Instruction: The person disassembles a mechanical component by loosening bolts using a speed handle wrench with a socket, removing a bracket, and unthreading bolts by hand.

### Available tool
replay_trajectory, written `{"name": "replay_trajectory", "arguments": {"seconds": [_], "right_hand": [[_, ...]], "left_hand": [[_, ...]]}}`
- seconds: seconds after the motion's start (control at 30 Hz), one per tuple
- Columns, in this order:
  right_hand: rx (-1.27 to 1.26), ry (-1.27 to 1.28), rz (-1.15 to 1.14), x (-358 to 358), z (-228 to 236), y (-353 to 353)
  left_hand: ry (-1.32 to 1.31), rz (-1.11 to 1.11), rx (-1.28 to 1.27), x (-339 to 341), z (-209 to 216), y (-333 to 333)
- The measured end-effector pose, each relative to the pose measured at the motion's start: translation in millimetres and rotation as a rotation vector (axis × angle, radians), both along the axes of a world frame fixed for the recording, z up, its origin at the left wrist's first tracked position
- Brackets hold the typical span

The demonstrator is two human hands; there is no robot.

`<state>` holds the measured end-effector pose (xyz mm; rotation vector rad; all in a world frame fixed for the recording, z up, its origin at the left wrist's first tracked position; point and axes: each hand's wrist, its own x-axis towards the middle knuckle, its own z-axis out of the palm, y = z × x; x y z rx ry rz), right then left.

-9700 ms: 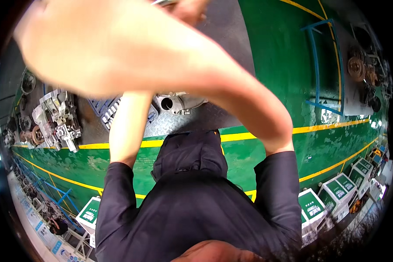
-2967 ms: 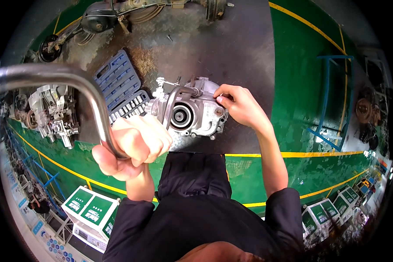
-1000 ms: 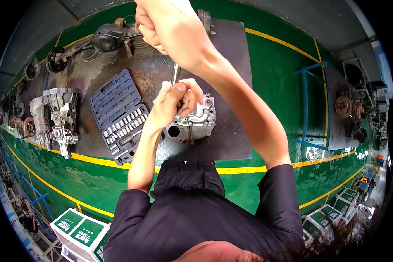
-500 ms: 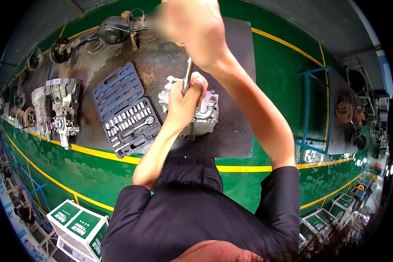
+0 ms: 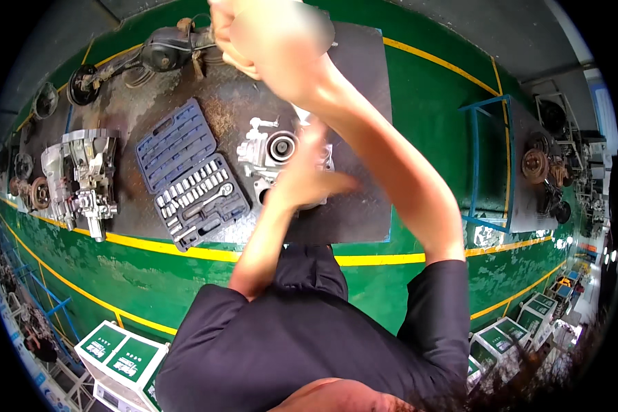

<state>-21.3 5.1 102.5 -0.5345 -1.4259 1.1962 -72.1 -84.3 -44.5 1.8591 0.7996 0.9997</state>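
Observation:
My left hand [image 5: 312, 180] is over the silvery cast-metal housing [image 5: 257, 147], smeared by motion, its thumb and fingers apart. Beside its fingers shows the round bore [image 5: 282, 147] of the housing. Raised high above the bench, close to the camera, is my right hand [image 5: 271, 41]. Its fingers are curled, but a blurred patch covers much of it, so what it holds cannot be made out. Under the right wrist a short bright piece [image 5: 301, 114] shows, mostly covered by the forearm.
An open blue case [image 5: 178, 144] with sockets and a ratchet [image 5: 220, 196] lies left of the housing on the dark metal bench top [image 5: 364, 137]. Farther left stands a gearbox [image 5: 93, 175]. A drive axle [image 5: 165, 51] runs along the back. A blue frame [image 5: 475, 165] is at right.
My left hand has let go of the metal bar it was wrapped round, and its fingers have spread. My right hand has shifted slightly left. More of the housing's top shows.

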Motion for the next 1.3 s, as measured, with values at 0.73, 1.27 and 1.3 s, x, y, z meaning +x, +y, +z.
{"name": "replay_trajectory", "arguments": {"seconds": [0.73,1.27,1.3], "right_hand": [[-0.169,0.116,0.044,34,-2,-8],[0.122,-0.317,-0.115,9,9,-54],[0.192,-0.248,-0.184,7,3,-48]], "left_hand": [[-0.062,-0.286,-0.401,-40,44,39],[-0.241,-0.044,0.06,19,30,91],[-0.26,-0.135,-0.054,-16,28,126]]}}
